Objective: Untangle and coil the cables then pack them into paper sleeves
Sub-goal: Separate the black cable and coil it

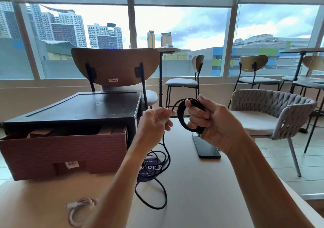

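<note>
Black cable (181, 117) loops sit gripped in the curled fingers of the right hand (213, 122); the left hand (154, 123), just beside it, pinches the feeding strand. Below the left hand its slack lies crossed over itself and may kink or snag, springing the coil loose.

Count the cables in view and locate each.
2. The black cable is coiled in the right hand, its tail passing through the left hand onto the table. The white cable lies near-left on it. The box may hide more.
</note>
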The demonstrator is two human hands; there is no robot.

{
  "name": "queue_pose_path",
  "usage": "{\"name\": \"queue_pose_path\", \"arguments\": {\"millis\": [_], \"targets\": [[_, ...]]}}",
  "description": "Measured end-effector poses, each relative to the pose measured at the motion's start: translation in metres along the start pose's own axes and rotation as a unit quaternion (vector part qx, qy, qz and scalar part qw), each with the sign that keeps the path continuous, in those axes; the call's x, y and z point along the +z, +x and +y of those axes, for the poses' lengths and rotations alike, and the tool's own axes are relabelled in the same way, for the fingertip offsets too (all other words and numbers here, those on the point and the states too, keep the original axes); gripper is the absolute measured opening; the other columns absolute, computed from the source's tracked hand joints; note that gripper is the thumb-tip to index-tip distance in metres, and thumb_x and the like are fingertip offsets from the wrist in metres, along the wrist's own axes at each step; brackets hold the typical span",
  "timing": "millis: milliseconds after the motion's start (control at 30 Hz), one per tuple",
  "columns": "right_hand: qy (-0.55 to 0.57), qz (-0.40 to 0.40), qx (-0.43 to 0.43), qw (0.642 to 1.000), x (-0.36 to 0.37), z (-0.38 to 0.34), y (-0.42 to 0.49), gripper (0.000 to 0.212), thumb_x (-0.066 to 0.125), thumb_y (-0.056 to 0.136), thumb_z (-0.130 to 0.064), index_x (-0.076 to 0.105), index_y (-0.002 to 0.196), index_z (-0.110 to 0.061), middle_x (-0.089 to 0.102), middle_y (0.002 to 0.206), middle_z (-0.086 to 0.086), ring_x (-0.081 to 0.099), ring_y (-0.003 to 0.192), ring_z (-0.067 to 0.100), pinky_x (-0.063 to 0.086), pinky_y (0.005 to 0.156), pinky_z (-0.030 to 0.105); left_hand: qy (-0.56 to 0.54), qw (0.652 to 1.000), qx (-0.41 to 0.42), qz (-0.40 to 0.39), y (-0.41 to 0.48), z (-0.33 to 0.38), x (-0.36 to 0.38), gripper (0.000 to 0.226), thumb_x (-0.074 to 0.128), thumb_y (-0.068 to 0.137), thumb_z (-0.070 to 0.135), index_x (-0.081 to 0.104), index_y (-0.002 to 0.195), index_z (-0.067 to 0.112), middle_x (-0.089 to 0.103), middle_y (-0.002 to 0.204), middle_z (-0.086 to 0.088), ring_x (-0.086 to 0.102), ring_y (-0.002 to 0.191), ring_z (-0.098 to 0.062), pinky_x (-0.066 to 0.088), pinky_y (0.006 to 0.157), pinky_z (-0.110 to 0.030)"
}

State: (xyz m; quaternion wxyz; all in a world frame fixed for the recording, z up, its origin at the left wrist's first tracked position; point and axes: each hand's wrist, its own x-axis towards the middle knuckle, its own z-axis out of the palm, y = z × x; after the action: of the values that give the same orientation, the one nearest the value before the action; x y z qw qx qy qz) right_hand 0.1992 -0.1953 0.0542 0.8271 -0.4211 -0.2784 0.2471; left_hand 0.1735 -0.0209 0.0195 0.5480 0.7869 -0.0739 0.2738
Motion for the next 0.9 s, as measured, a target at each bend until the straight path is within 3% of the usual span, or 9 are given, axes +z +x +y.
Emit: {"name": "queue_pose_path", "arguments": {"millis": [200, 300, 400, 467, 567, 633, 733, 800, 900], "targets": [[0.091, 0.006, -0.031, 0.995, -0.006, 0.001, 0.003, 0.043, 0.028, 0.105, -0.022, 0.055, 0.12, 0.008, 0.042, 0.063, -0.004, 0.036, 0.05, 0.009, 0.043, 0.063, 0.025, 0.152, 0.981, -0.032, -0.116, -0.007, -0.006, 0.008, 0.024, 0.049, 0.105, 0.026, 0.071, 0.109, 0.017, 0.061, 0.066, 0.001, 0.05, 0.05, -0.006, 0.044, 0.054, -0.018], [0.073, 0.052, -0.093, 0.992, -0.011, 0.005, 0.009, 0.037, 0.026, 0.107, -0.018, 0.051, 0.118, 0.006, 0.051, 0.07, -0.001, 0.043, 0.054, 0.009, 0.043, 0.069, 0.025, 0.216, 0.958, -0.033, -0.188, -0.01, 0.001, 0.01, 0.023, 0.051, 0.104, 0.024, 0.071, 0.115, 0.02, 0.059, 0.071, 0.0, 0.047, 0.054, -0.007, 0.038, 0.051, -0.012], [-0.008, 0.122, -0.158, 0.98, -0.015, 0.01, 0.014, 0.026, 0.029, 0.107, -0.01, 0.052, 0.105, 0.002, 0.057, 0.077, 0.004, 0.05, 0.059, 0.011, 0.045, 0.068, 0.027, 0.266, 0.927, -0.024, -0.262, -0.014, 0.015, 0.006, 0.023, 0.054, 0.103, 0.028, 0.073, 0.111, 0.018, 0.063, 0.078, -0.003, 0.055, 0.065, -0.013, 0.043, 0.061, -0.019], [-0.085, 0.155, -0.163, 0.971, -0.017, 0.014, 0.016, 0.032, 0.032, 0.107, -0.01, 0.059, 0.096, 0.002, 0.06, 0.076, 0.006, 0.055, 0.064, 0.012, 0.046, 0.07, 0.027, 0.284, 0.911, 0.001, -0.299, -0.016, 0.026, 0.003, 0.025, 0.055, 0.102, 0.029, 0.073, 0.104, 0.012, 0.063, 0.075, 0.0, 0.054, 0.064, -0.013, 0.041, 0.058, -0.02], [-0.311, 0.195, -0.152, 0.918, -0.016, 0.021, 0.014, 0.042, 0.032, 0.108, -0.014, 0.069, 0.089, -0.005, 0.062, 0.071, 0.004, 0.058, 0.066, 0.008, 0.046, 0.063, 0.024, 0.265, 0.905, 0.035, -0.331, -0.015, 0.039, -0.005, 0.022, 0.058, 0.1, 0.027, 0.076, 0.097, 0.015, 0.061, 0.071, 0.002, 0.052, 0.063, -0.01, 0.043, 0.059, -0.025], [-0.39, 0.193, -0.131, 0.891, -0.017, 0.023, 0.013, 0.043, 0.032, 0.108, -0.014, 0.068, 0.086, -0.009, 0.064, 0.07, 0.004, 0.056, 0.067, 0.011, 0.043, 0.067, 0.027, 0.237, 0.919, 0.053, -0.311, -0.012, 0.042, -0.014, 0.02, 0.06, 0.098, 0.028, 0.076, 0.089, 0.021, 0.061, 0.07, 0.005, 0.054, 0.066, -0.01, 0.045, 0.063, -0.031], [-0.328, 0.135, -0.076, 0.932, -0.018, 0.024, 0.01, 0.035, 0.033, 0.107, -0.012, 0.064, 0.093, -0.004, 0.068, 0.08, 0.013, 0.056, 0.071, 0.021, 0.04, 0.074, 0.04, 0.208, 0.95, 0.084, -0.215, -0.005, 0.04, -0.03, 0.022, 0.061, 0.098, 0.029, 0.071, 0.078, 0.027, 0.056, 0.062, 0.015, 0.047, 0.057, 0.0, 0.038, 0.057, -0.017], [-0.318, 0.083, -0.042, 0.943, -0.017, 0.023, 0.008, 0.032, 0.032, 0.107, -0.013, 0.059, 0.108, 0.005, 0.07, 0.082, 0.014, 0.056, 0.069, 0.019, 0.039, 0.072, 0.036, 0.188, 0.964, 0.101, -0.16, -0.002, 0.039, -0.036, 0.022, 0.062, 0.097, 0.031, 0.069, 0.076, 0.028, 0.056, 0.061, 0.015, 0.048, 0.057, 0.001, 0.039, 0.058, -0.015], [-0.283, 0.007, 0.002, 0.959, -0.01, 0.024, 0.005, 0.037, 0.033, 0.107, -0.017, 0.054, 0.116, 0.013, 0.068, 0.079, 0.012, 0.055, 0.067, 0.017, 0.042, 0.069, 0.028, 0.15, 0.978, 0.125, -0.067, 0.0, 0.034, -0.035, 0.022, 0.064, 0.095, 0.034, 0.065, 0.074, 0.029, 0.055, 0.06, 0.014, 0.047, 0.056, -0.003, 0.039, 0.058, -0.021]]}}
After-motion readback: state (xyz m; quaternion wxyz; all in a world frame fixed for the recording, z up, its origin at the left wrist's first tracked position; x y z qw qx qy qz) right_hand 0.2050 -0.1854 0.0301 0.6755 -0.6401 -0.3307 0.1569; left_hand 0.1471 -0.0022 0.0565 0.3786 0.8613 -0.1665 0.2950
